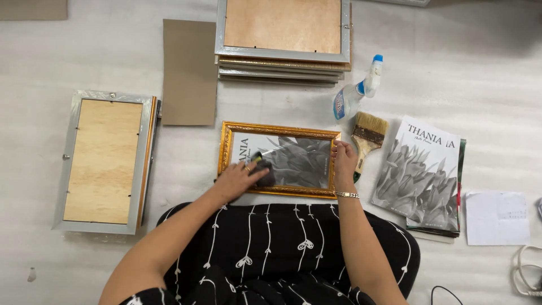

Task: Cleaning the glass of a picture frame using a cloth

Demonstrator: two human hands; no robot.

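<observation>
The gold ornate picture frame (279,160), glazed over a grey floral print, lies flat at the centre of the picture, just above the person's lap. The left hand (240,179) rests on the lower left part of the glass, fingers curled closed around a small dark cloth pad (264,171) that touches the glass. The right hand (344,161) grips the frame's right edge, fingers bent over the moulding; a bracelet sits at the wrist.

Just right of the frame lies a wooden-handled flat paintbrush (367,135) with pale bristles, and above it a clear spray bottle (355,90) with a blue and white nozzle, on its side. Further right is a stack of grey floral printed sheets (423,175). At top centre is a stack of silver-edged frames (282,39), backs up. At left lies one more back-up frame (104,161), with a brown cardboard sheet (189,72) between it and the stack.
</observation>
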